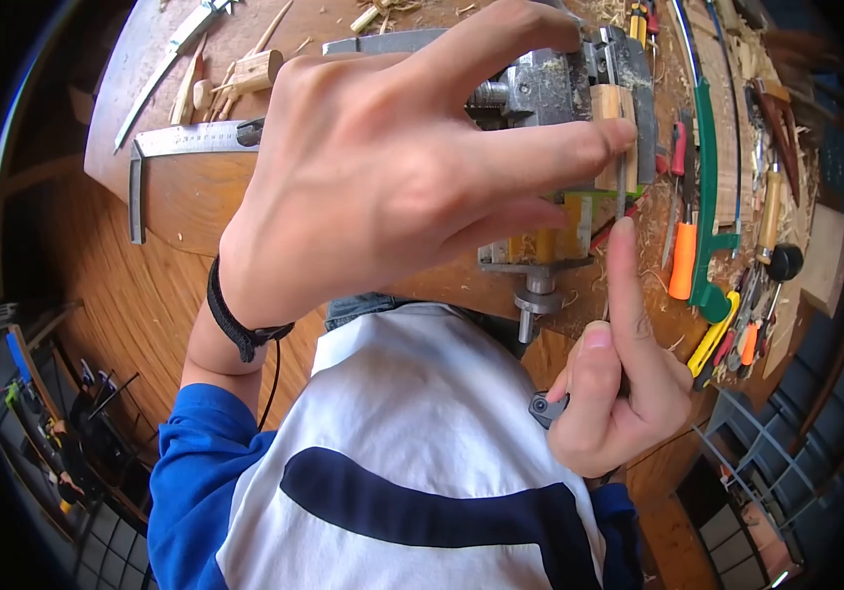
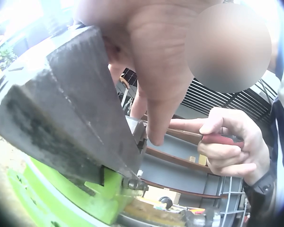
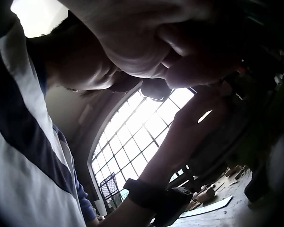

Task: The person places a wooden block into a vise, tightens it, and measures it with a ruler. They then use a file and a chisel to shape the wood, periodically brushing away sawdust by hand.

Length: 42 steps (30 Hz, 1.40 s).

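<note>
Premises present as a woodworking workshop: a metal vise [image 1: 550, 93] at a wooden workbench [image 1: 201, 202]; wood shavings [image 1: 663, 251] scattered across the top; a green-framed saw [image 1: 705, 187], an orange-handled tool [image 1: 683, 261] and a yellow-handled cutter [image 1: 714, 339] laid out; a large multi-pane window [image 3: 135, 135] beyond

The head view looks steeply down on the bench [image 1: 186, 202], left hand [image 1: 383, 177] and right hand [image 1: 629, 393]. The left wrist view, close beside the vise [image 2: 85, 90], shares both hands with it; the right wrist view tilts up toward a window [image 3: 137, 137].
</note>
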Each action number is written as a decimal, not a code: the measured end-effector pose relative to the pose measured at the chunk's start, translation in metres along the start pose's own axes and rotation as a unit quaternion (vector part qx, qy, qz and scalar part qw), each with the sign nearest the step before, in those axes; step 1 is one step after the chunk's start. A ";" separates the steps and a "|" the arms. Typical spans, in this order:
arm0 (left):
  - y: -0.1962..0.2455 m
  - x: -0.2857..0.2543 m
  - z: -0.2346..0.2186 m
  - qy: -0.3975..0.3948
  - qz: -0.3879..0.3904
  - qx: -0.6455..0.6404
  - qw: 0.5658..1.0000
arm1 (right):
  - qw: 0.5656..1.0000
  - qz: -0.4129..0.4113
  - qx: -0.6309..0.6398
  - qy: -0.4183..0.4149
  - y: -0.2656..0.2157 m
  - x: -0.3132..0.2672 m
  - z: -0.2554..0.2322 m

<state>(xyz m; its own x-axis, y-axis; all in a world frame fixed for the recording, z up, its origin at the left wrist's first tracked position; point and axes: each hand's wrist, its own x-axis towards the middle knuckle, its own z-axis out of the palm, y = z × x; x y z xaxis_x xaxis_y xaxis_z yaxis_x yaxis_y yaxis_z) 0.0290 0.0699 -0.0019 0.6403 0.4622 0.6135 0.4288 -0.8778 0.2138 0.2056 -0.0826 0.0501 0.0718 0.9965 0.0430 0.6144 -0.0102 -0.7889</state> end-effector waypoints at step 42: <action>0.001 -0.010 -0.002 -0.001 -0.011 -0.006 1.000 | 0.995 0.037 0.030 0.084 -0.006 0.016 0.017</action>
<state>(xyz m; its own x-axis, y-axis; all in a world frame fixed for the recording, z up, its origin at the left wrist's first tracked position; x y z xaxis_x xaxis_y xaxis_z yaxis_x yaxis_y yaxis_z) 0.0221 0.0640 -0.0067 0.6322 0.4818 0.6068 0.4347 -0.8688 0.2370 0.1897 -0.0656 0.0445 0.2478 0.9653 0.0820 0.5554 -0.0722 -0.8285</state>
